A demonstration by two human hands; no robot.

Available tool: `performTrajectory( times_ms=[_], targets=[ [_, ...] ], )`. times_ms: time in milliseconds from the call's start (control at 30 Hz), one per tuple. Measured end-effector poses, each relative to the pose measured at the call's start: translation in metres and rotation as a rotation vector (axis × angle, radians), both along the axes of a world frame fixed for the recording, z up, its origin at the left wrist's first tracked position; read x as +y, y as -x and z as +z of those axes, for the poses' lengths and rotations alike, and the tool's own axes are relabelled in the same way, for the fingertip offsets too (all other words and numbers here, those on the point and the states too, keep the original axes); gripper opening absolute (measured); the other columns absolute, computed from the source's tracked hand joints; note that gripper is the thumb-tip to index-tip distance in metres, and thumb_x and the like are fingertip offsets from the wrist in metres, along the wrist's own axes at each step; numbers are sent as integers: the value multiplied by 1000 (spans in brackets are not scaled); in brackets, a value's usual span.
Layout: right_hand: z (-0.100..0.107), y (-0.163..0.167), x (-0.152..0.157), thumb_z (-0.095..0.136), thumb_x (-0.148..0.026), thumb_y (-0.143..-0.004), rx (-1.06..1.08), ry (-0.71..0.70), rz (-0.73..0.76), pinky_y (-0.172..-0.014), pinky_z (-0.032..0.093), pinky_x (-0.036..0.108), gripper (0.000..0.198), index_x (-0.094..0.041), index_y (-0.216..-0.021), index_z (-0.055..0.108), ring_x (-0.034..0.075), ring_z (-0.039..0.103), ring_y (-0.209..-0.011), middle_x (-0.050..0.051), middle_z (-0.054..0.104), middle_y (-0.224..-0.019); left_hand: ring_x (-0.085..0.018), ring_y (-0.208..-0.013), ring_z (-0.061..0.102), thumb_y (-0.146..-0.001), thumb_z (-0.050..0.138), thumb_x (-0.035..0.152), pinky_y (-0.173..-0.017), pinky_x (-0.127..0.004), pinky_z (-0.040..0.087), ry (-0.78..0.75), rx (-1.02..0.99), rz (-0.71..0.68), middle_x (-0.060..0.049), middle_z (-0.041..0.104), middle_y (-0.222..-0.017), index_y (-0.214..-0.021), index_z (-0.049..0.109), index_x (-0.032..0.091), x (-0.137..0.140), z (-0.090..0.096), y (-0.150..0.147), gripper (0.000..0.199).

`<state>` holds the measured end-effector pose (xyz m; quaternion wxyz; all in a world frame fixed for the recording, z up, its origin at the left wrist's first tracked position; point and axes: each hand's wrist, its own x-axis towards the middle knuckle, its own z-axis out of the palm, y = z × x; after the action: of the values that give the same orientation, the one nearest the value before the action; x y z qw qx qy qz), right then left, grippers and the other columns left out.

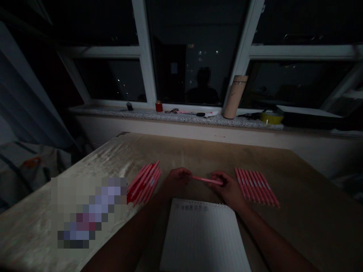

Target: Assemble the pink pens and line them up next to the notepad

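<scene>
Bridging left hand [179,178] and right hand [228,187]: pink pen [203,180], beyond notepad [203,238].

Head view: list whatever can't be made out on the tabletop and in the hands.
All in the head view:
Writing on the notebook: too small and blurred to read.
Notebook's near edge: cut off by the picture's bottom.
Pixelated object at left: masked by blocks.
Red material under the left pens: partly covered by them.
Where the pink pen ends at the left hand: lost among dim fingers.
Labels on the right pens: too small.
</scene>
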<state>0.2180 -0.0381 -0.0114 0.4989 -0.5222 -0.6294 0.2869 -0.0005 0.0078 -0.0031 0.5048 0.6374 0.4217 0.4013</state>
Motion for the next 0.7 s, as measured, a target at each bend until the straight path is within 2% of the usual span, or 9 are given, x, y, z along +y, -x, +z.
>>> performTrajectory(
  times_ms=[133, 333, 467, 700],
  targets=[
    [-4, -4, 4, 70, -41, -64, 121, 50, -2, -67, 51, 33, 39, -17, -92, 59, 19, 63, -75, 8, 67, -85, -9, -52, 49, -66, 64, 33, -50, -19, 36, 14, 16, 36, 2, 54, -57, -78, 61, 11, 0, 1, 0, 25],
    [-6, -6, 6, 68, -41, -66, 103, 70, 28, -67, 50, 32, 36, -17, -91, 60, 19, 63, -76, 7, 67, -85, -9, -54, 49, -68, 62, 29, -51, -20, 36, -15, 87, 36, 1, 55, -59, -78, 61, 11, -4, 5, -1, 21],
    [-6, -5, 5, 68, -41, -67, 146, 116, 37, -60, 47, 28, 34, -17, -90, 60, 17, 61, -68, 4, 66, -77, -9, -53, 48, -69, 60, 28, -50, -20, 35, -24, 96, 19, 1, 55, -59, -80, 62, 11, -2, 3, 0, 20],
    [-2, -3, 2, 64, -46, -70, 183, 144, 65, -45, 35, 22, 37, -16, -91, 59, 11, 49, -51, -1, 58, -63, -9, -56, 49, -66, 61, 24, -53, -20, 36, -12, 87, 35, 0, 57, -63, -79, 62, 10, -3, 5, 0, 19]
  ],
)
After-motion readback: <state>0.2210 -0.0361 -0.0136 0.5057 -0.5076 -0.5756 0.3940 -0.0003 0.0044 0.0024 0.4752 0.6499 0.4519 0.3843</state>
